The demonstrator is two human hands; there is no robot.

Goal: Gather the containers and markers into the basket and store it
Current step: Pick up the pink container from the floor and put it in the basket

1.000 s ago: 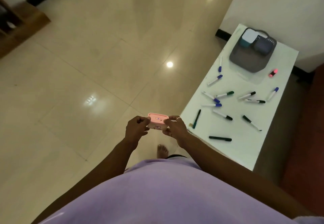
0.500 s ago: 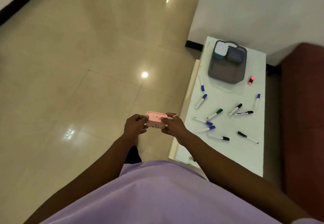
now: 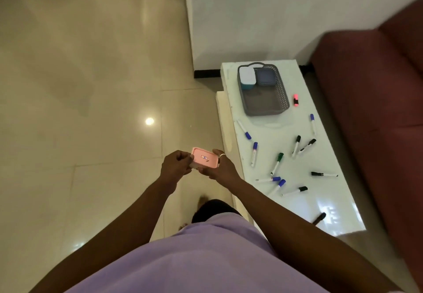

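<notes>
Tiled floor left of the desk (image 3: 286, 132) | left hand (image 3: 175, 166) and right hand (image 3: 220, 169) each close their grip on the pink container (image 3: 204, 158), held in air left of the desk | basket (image 3: 263, 102) at desk's far end holds two containers; markers (image 3: 277, 163) scattered nearer | risk: container could slip in transfer, or nudge markers off the desk.

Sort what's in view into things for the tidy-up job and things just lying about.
Job: pink container held by left hand and right hand; basket holding white container and blue container; markers; highlighter.
Not job: table; sofa.
</notes>
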